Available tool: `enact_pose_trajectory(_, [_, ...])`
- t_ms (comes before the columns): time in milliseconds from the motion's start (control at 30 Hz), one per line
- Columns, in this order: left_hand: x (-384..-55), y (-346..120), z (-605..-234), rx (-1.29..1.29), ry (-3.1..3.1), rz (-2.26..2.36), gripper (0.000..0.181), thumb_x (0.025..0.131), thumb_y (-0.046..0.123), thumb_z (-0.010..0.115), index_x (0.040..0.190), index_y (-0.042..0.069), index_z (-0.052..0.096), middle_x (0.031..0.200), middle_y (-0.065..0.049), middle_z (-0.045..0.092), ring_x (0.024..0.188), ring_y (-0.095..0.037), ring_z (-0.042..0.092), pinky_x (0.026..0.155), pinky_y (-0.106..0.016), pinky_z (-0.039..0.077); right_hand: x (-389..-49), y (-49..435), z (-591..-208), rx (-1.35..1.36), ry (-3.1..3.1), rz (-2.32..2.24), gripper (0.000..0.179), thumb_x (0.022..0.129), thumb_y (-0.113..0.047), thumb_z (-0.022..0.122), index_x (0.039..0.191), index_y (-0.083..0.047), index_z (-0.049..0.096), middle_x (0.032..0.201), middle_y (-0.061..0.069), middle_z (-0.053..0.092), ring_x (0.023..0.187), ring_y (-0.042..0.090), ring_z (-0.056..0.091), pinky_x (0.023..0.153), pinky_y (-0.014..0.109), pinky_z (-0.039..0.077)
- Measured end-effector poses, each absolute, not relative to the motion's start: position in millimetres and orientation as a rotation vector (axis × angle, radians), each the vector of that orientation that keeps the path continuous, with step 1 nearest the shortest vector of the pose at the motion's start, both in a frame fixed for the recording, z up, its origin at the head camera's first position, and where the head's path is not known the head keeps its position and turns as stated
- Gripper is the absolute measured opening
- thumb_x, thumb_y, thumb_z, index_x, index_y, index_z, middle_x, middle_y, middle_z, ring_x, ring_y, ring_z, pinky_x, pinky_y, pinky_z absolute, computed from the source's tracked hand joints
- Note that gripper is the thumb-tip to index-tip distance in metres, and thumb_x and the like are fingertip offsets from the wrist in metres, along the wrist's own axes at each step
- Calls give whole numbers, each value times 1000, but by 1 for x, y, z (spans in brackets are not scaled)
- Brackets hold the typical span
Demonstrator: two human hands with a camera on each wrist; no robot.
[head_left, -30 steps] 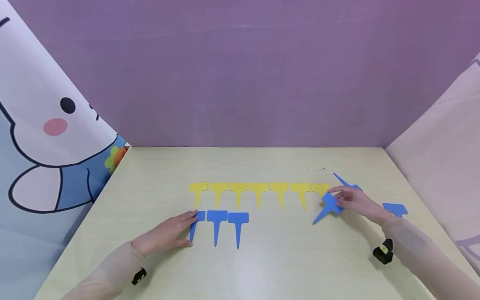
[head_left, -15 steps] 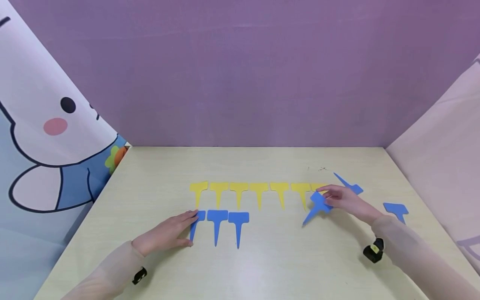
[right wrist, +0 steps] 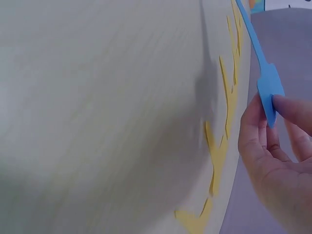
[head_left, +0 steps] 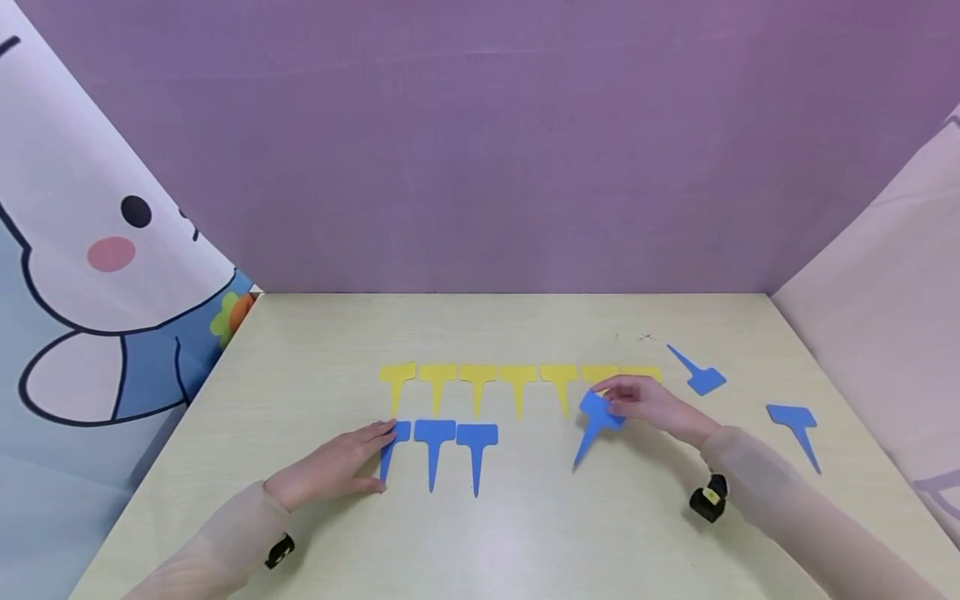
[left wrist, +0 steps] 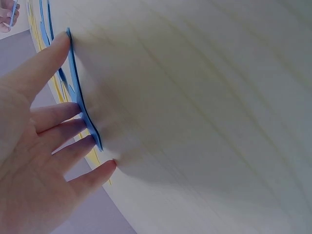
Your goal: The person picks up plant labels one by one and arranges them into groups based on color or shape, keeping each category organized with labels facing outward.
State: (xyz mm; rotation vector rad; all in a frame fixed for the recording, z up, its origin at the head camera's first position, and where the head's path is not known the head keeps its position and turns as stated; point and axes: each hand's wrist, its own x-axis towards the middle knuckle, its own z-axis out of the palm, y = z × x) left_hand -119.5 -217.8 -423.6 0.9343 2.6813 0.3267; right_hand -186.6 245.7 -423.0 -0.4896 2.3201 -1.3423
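My right hand point(head_left: 654, 406) pinches a blue T-shaped plant label point(head_left: 595, 421) between thumb and fingers, its pointed stem slanting down and left. In the right wrist view this blue label point(right wrist: 269, 90) is held above the table, with a shadow below. My left hand point(head_left: 333, 468) rests on the leftmost of three blue labels lying in a row. Seen from the left wrist, its straight fingers touch the wide head of that label point(left wrist: 87, 114), and the thumb is at its tip. The middle label point(head_left: 434, 432) and the right one point(head_left: 477, 436) lie with their stems toward me.
Behind the blue labels runs a row of several yellow plant labels point(head_left: 477, 375), the right ones partly covered by my right hand. Two loose blue labels lie at the right, one point(head_left: 707, 381) farther back, another point(head_left: 792, 417) near the table's right edge. A purple backdrop point(head_left: 480, 167) stands behind.
My right hand has moved left and slightly toward me with the blue plant label, whose stem now points more steeply down. Both loose labels at the right are now uncovered. My left hand stays put.
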Motion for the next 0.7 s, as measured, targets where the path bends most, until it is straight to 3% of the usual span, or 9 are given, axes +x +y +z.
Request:
enact_pose_trajectory(233, [-120, -218, -424, 927, 2674, 332, 72, 78, 34, 64, 130, -8, 37, 138, -21, 30, 125, -36, 30, 99, -48, 30, -187, 225, -424, -517, 2285, -1350, 29, 86, -11, 57, 114, -2, 58, 104, 11, 58, 93, 18, 52, 77, 20, 46])
enact_pose_trajectory(700, [-120, -218, -426, 916, 2674, 330, 71, 78, 34, 64, 131, -6, 37, 139, -20, 30, 126, -35, 30, 99, -47, 30, -190, 194, -426, -528, 2216, -1315, 26, 86, -15, 58, 110, -6, 62, 105, 7, 61, 92, 15, 55, 79, 27, 47])
